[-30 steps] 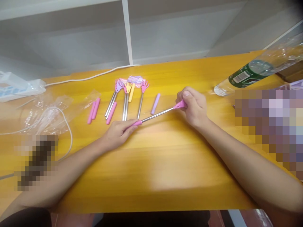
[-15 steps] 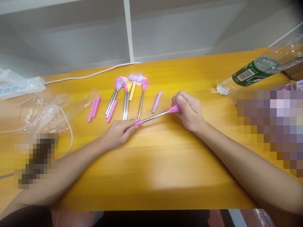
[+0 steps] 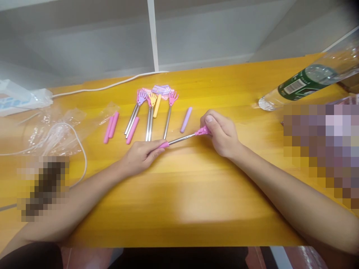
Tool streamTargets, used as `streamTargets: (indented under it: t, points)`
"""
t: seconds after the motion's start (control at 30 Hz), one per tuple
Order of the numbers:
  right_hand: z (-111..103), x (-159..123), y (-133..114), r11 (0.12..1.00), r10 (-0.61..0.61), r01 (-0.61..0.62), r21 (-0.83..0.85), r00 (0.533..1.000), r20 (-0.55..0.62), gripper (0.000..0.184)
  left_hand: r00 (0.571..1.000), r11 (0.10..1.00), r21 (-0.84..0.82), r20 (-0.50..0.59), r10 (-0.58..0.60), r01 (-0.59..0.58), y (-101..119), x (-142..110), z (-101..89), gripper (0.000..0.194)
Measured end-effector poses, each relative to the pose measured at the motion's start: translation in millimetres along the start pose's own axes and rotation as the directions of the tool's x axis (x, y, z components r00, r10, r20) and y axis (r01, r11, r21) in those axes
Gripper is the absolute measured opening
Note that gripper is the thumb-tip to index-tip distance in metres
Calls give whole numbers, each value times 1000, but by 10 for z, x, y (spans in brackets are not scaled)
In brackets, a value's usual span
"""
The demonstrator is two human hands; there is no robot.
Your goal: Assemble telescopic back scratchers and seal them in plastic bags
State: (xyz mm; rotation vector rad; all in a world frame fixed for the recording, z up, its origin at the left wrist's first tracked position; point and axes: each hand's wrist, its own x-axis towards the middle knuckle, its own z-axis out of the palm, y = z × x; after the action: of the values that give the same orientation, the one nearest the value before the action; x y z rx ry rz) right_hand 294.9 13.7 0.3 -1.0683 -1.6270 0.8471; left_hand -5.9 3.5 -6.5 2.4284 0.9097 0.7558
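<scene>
Between my hands is a back scratcher (image 3: 182, 139) with a metal rod, held nearly level above the table. My left hand (image 3: 141, 157) is closed around its pink handle, and only the handle's end shows. My right hand (image 3: 221, 132) grips the pink hand-shaped head, its fingers hiding the tip. Behind them lie several more back scratchers with pink, purple and yellow heads, among them a yellow-headed one (image 3: 152, 99) and a pink-headed one (image 3: 173, 98). A loose purple handle (image 3: 186, 119) rests near my right hand. Loose pink handles (image 3: 132, 130) and a yellow handle (image 3: 157, 106) lie farther left.
At the left are a clear plastic bag (image 3: 64, 130), a white cable (image 3: 112, 87) and a white power strip (image 3: 25, 101). A water bottle (image 3: 300, 85) with a green label is at the right. Small printed cards (image 3: 161, 90) lie behind the scratchers. A grey partition (image 3: 213, 37) borders the table's back edge.
My right hand has moved slightly left toward my left hand, so the visible metal rod looks a little shorter. My left hand stays closed on the handle.
</scene>
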Motion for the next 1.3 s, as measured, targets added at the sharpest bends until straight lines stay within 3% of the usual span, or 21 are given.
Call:
streamTargets:
  t: [1.07, 1.3]
  points:
    - [126, -98, -94, 1000, 19, -16, -21, 988, 155, 46, 998, 999, 20, 34, 47, -48, 1, -25, 28, 33]
    - [153, -99, -84, 1000, 15, -15, 2, 987, 158, 46, 985, 999, 35, 167, -45, 40, 72, 16, -14, 31]
